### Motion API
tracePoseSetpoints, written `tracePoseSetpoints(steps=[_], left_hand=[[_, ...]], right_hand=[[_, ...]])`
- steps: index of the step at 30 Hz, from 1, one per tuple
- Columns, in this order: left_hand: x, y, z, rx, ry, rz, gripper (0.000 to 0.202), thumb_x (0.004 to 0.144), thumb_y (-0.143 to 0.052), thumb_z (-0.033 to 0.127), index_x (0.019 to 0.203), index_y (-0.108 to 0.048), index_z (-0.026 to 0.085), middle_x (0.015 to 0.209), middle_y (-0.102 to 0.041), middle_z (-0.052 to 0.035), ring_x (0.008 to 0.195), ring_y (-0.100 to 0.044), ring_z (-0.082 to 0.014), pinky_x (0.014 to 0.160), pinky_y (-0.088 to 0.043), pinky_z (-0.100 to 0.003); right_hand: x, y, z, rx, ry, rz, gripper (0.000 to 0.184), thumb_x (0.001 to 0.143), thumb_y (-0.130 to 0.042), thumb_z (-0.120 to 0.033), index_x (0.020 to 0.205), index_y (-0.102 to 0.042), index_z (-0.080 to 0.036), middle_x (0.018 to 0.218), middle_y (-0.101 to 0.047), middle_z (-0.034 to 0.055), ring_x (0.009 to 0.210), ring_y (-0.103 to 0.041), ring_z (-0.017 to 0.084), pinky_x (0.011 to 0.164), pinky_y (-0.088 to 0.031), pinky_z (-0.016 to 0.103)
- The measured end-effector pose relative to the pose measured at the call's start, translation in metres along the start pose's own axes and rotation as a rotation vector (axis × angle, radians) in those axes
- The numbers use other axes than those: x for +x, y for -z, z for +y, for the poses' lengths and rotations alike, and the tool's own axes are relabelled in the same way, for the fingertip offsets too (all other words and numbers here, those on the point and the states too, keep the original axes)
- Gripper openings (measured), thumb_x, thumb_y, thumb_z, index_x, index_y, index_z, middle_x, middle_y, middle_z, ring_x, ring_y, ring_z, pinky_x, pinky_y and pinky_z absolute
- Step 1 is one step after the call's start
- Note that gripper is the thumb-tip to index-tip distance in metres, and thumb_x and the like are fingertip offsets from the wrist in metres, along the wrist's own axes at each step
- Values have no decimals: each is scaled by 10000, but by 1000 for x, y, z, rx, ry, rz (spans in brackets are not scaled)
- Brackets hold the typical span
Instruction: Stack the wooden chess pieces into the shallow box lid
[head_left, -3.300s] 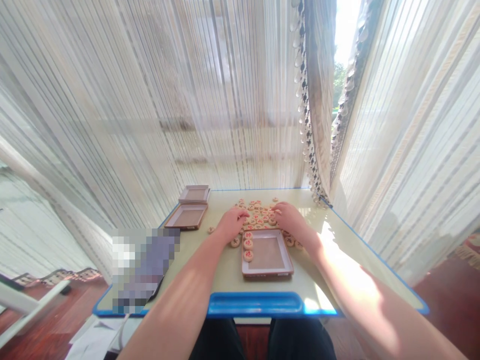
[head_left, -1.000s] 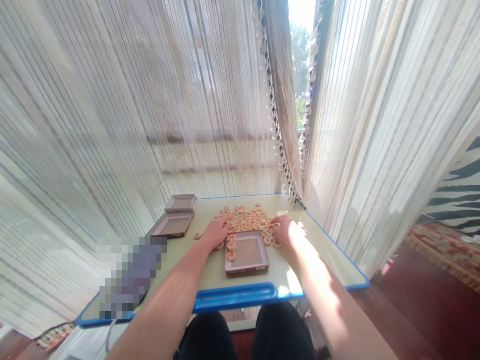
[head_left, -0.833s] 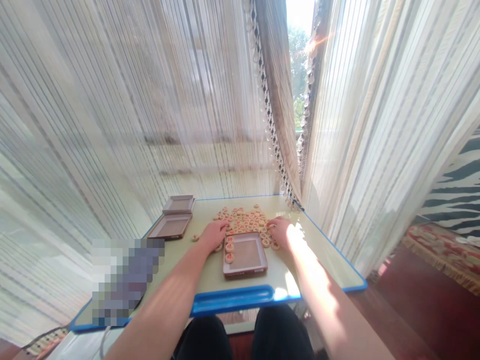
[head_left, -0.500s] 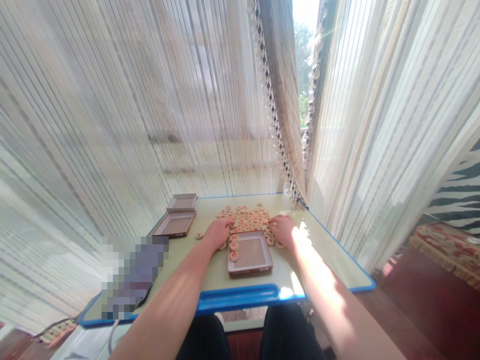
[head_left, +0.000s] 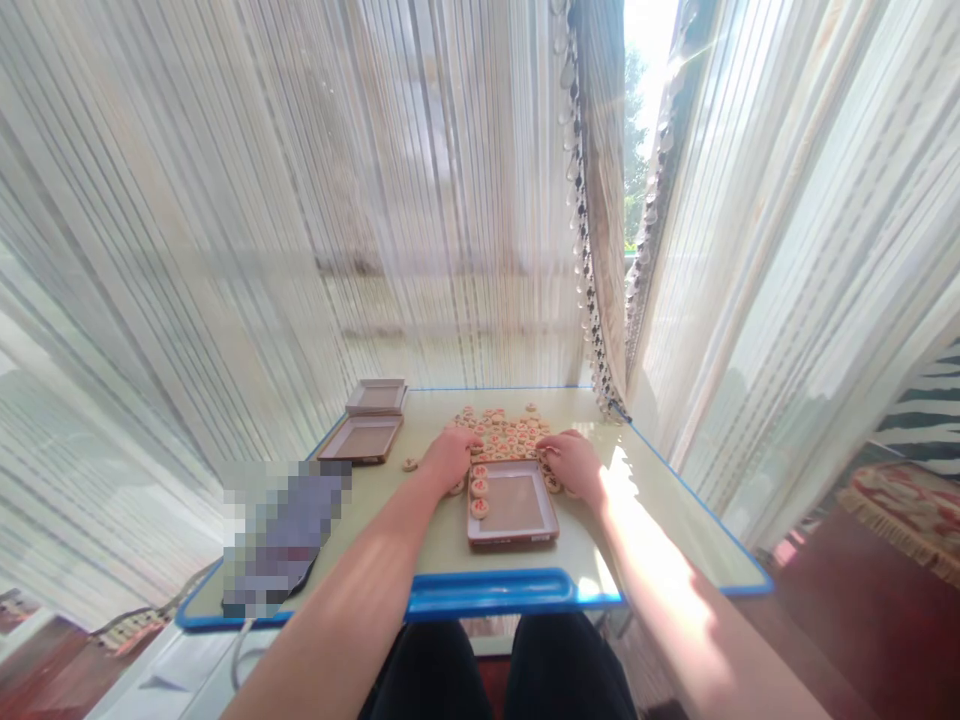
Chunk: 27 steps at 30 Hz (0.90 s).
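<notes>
A shallow open box (head_left: 514,540) with a brown rim lies in front of me. Three round wooden xiangqi pieces with red characters (head_left: 479,509) form a column along its left wall. Just beyond the box is a loose pile of similar pieces (head_left: 504,440). At the pile's left edge, my left hand (head_left: 452,455) has its fingertips closed on a xiangqi piece near the box's far left corner. My right hand (head_left: 573,462) is at the pile's right side, its fingers curled in and closed on a piece there, partly hidden.
Two more shallow box parts, a brown-rimmed tray (head_left: 363,440) and a paler one (head_left: 376,396), lie at the table's back left. A pixelated flat object with a cable (head_left: 289,540) rests at the left. The blue table edge (head_left: 491,592) runs before my knees; string curtains (head_left: 450,250) hang behind.
The whole view has shifted, so the table appears slightly further right. Both hands stay at the two sides of the pile, and the column in the box looks the same.
</notes>
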<state>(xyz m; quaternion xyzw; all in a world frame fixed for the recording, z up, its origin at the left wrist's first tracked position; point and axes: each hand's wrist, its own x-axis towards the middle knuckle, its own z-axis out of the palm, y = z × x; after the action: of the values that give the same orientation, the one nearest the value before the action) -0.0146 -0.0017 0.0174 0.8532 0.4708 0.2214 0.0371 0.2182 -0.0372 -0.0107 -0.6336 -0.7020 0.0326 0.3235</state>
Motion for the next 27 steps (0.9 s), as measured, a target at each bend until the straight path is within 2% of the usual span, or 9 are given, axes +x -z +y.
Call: tracePoseSetpoints(steps=[2, 5, 8, 15, 19, 23, 27], left_hand=[[1, -1, 0, 0, -9, -19, 405, 732, -379, 44, 934, -705, 177, 1018, -683, -44, 993, -581, -161, 918, -415, -242], [1, -3, 0, -14, 29, -29, 421, 711, -391, 38, 939, -707, 196, 1020, -684, -35, 980, -584, -165, 900, -427, -255], [0, -4, -2, -27, 58, -22, 418, 712, -397, 51, 949, -706, 204, 1027, -683, -35, 983, -584, -169, 905, -425, -267], [1, -6, -4, -21, 60, -41, 425, 708, -393, 53, 946, -703, 223, 1024, -684, -17, 996, -574, -162, 920, -422, -264], [0, -3, -3, -20, 46, -37, 418, 709, -389, 56, 937, -703, 211, 1016, -685, -16, 993, -573, -160, 929, -419, -263], [0, -3, -2, -16, 24, -28, 413, 715, -379, 59, 927, -707, 191, 1001, -688, -34, 971, -584, -167, 909, -431, -264], [1, -3, -1, -19, 50, -42, 418, 707, -388, 57, 932, -706, 209, 1004, -688, -20, 977, -579, -165, 911, -429, -262]], right_hand=[[2, 0, 1, -10, -4, 7, 322, 755, -447, -145, 931, -709, -210, 902, -682, 45, 927, -559, 173, 872, -384, 279], [6, 1, 5, -48, -98, 53, 327, 748, -445, -146, 947, -697, -205, 981, -672, 43, 976, -535, 201, 877, -375, 303], [8, 2, 10, -86, -180, 34, 285, 736, -462, -176, 877, -710, -195, 956, -667, 66, 948, -532, 234, 851, -376, 330], [8, 4, 11, -100, -182, 14, 280, 722, -462, -177, 805, -725, -225, 881, -660, 52, 898, -522, 225, 833, -361, 322], [7, 6, 9, -123, -170, -21, 275, 737, -472, -200, 820, -731, -233, 871, -652, 59, 896, -519, 218, 839, -348, 317], [5, 7, 9, -106, -198, -21, 291, 739, -504, -264, 933, -719, -226, 919, -636, 61, 911, -498, 226, 829, -355, 315], [5, 7, 9, -86, -194, -18, 257, 723, -532, -292, 876, -728, -230, 903, -619, 62, 927, -477, 228, 841, -351, 318]])
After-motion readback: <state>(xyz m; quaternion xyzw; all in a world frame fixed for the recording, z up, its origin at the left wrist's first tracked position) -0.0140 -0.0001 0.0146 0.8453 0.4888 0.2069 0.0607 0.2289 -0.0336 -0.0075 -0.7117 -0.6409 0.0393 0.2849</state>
